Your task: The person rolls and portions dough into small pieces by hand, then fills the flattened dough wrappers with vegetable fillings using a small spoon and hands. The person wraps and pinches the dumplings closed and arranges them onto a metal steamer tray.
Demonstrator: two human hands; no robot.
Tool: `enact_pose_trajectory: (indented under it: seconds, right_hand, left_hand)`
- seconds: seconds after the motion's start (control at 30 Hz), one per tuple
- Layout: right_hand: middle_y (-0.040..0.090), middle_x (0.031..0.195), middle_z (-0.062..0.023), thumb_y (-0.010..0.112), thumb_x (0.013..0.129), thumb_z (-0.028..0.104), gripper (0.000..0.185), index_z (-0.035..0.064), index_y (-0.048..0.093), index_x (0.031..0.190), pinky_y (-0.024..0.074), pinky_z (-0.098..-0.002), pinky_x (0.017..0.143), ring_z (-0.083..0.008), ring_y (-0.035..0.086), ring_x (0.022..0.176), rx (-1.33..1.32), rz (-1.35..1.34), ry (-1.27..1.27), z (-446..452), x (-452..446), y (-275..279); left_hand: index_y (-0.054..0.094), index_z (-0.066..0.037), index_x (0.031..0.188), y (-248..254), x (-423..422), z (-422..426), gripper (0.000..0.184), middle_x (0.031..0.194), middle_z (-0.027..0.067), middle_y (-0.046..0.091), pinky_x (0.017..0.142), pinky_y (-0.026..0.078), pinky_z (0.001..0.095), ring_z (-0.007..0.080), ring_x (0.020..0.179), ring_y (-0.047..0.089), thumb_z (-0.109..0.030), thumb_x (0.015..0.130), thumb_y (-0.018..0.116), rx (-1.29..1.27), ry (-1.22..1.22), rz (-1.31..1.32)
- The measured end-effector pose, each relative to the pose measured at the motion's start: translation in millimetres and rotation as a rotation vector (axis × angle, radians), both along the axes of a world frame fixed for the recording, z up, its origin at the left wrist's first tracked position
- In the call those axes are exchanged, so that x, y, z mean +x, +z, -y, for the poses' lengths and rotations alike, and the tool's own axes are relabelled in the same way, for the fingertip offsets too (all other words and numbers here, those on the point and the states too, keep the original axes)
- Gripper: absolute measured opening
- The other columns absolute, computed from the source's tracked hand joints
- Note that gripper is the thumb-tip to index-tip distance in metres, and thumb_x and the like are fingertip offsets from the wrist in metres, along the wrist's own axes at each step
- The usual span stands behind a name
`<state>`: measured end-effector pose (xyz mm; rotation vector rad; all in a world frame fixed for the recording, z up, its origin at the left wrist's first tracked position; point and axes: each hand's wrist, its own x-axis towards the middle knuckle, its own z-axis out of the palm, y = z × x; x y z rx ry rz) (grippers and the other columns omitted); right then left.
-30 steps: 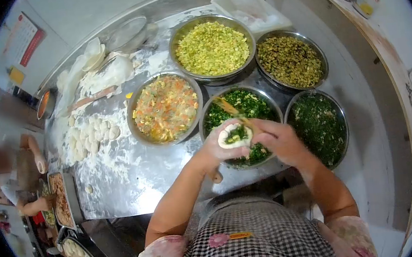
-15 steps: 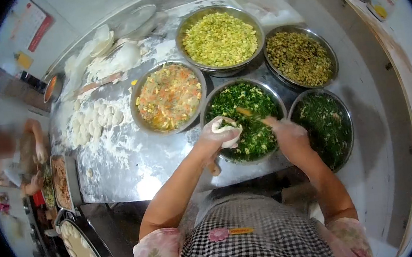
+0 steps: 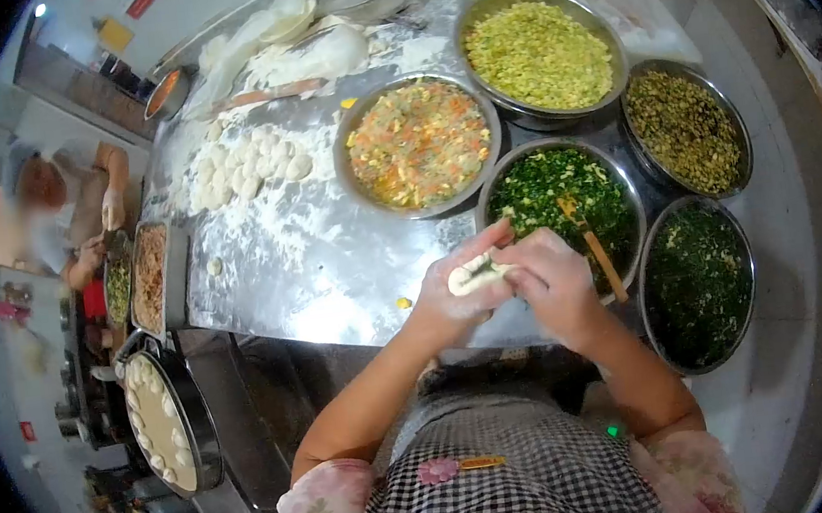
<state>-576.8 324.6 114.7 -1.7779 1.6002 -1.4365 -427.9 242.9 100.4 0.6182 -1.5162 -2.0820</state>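
My left hand (image 3: 453, 304) cups a round of white dough (image 3: 464, 279) with a little green filling showing in its opening. The fingertips of my right hand (image 3: 556, 286) pinch the dough's right edge. Both hands are just in front of a steel bowl of chopped greens (image 3: 564, 185). A wooden-handled spatula (image 3: 604, 261) rests in that bowl, its blade in the greens and its handle over the near rim, apart from my right hand.
Around stand bowls of carrot-egg filling (image 3: 419, 145), yellow-green filling (image 3: 540, 55), brownish filling (image 3: 684, 133) and dark greens (image 3: 697, 287). Floured dough pieces (image 3: 251, 163) and a rolling pin (image 3: 272, 95) lie left. A round pan (image 3: 203, 419) holds dough pieces; another person (image 3: 74, 197) works beyond.
My right hand has let go of the spatula, left it in the greens, and come to the dough in my left hand. The view has shifted, so the table's contents appear further right.
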Motion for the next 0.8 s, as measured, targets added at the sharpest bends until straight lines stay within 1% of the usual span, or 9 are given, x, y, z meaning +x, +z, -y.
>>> enact_pose_trajectory:
  seconds: [0.1,0.17,0.27,0.37,0.4,0.5,0.6,0.7,0.8]
  right_hand:
    - [0.056,0.094,-0.0059,0.057,0.077,-0.006,0.026,-0.0020,0.059,0.103,0.0450,-0.0272,0.071,-0.0107,0.054,0.083,0.418,0.710,0.206,8.0,18.6,28.0]
    - [0.056,0.098,-0.0046,0.057,0.077,-0.003,0.026,0.0001,0.059,0.103,0.0442,-0.0240,0.073,-0.0086,0.053,0.085,0.493,0.509,0.342,21.8,32.8,35.5]
    - [0.058,0.092,-0.0078,0.056,0.078,0.000,0.024,0.0018,0.060,0.101,0.0442,-0.0250,0.072,-0.0124,0.055,0.083,0.541,0.150,0.309,39.7,90.7,54.6]
    - [0.059,0.090,-0.0130,0.055,0.079,0.002,0.021,0.0026,0.060,0.100,0.0455,-0.0309,0.074,-0.0225,0.058,0.084,0.217,-0.105,0.277,52.1,160.8,46.4]
    - [0.059,0.094,-0.0153,0.052,0.078,0.002,0.021,0.0043,0.059,0.098,0.0465,-0.0400,0.075,-0.0339,0.057,0.086,0.059,-0.234,0.245,56.4,185.1,39.8]
    - [0.059,0.096,-0.0128,0.052,0.075,0.002,0.025,0.0060,0.058,0.099,0.0467,-0.0401,0.076,-0.0319,0.057,0.089,-0.058,-0.482,0.353,72.5,244.7,29.8]
    - [0.058,0.096,-0.0108,0.052,0.074,0.002,0.027,0.0071,0.059,0.100,0.0470,-0.0395,0.076,-0.0300,0.056,0.090,-0.055,-0.634,0.463,87.7,297.2,24.6]
    - [0.057,0.095,-0.0102,0.053,0.077,0.003,0.023,0.0061,0.060,0.098,0.0469,-0.0383,0.074,-0.0294,0.056,0.089,0.059,-0.595,0.497,100.9,340.5,32.2]
    - [0.057,0.094,-0.0089,0.055,0.080,0.006,0.019,0.0046,0.063,0.096,0.0467,-0.0351,0.071,-0.0255,0.056,0.085,0.098,-0.485,0.557,118.2,360.3,33.7]
  left_hand:
    - [0.029,-0.005,0.141,8.4,33.9,5.0,0.087,0.137,0.0130,0.042,0.096,0.040,0.0298,0.0205,0.114,0.051,-0.015,0.070,0.078,-0.153,-0.064,-0.058]
    - [0.026,-0.007,0.143,24.1,58.6,12.6,0.091,0.138,0.0143,0.041,0.095,0.041,0.0305,0.0213,0.114,0.052,-0.017,0.069,0.079,-0.475,-0.019,0.029]
    - [0.034,-0.006,0.139,8.7,106.3,23.1,0.083,0.121,0.0129,0.053,0.090,0.043,0.0293,0.0183,0.105,0.055,-0.014,0.069,0.078,-0.492,0.047,0.044]
    - [0.048,-0.003,0.129,2.5,164.5,35.5,0.066,0.109,0.0094,0.058,0.088,0.044,0.0299,0.0176,0.099,0.056,-0.011,0.069,0.075,-0.605,0.144,0.084]
    - [0.049,-0.003,0.128,-7.3,184.0,40.3,0.065,0.108,0.0090,0.058,0.088,0.044,0.0300,0.0174,0.099,0.056,-0.011,0.069,0.075,-0.613,0.180,0.056]
    - [0.058,-0.003,0.113,-13.5,243.1,46.4,0.044,0.105,0.0085,0.057,0.085,0.045,0.0302,0.0181,0.099,0.057,-0.007,0.071,0.071,-0.551,0.349,0.094]
    - [0.060,-0.003,0.084,-27.4,292.1,45.4,0.012,0.100,0.0073,0.057,0.082,0.046,0.0293,0.0192,0.095,0.056,-0.003,0.073,0.066,-0.216,0.524,0.100]
    - [0.060,-0.004,0.086,-41.6,338.5,47.0,0.009,0.098,0.0060,0.056,0.080,0.046,0.0288,0.0182,0.091,0.056,-0.006,0.078,0.064,-0.638,0.566,0.302]
    - [0.062,-0.006,0.095,-38.7,373.6,47.1,0.017,0.096,0.0064,0.056,0.079,0.045,0.0303,0.0183,0.088,0.056,-0.020,0.085,0.061,-0.358,0.462,0.189]
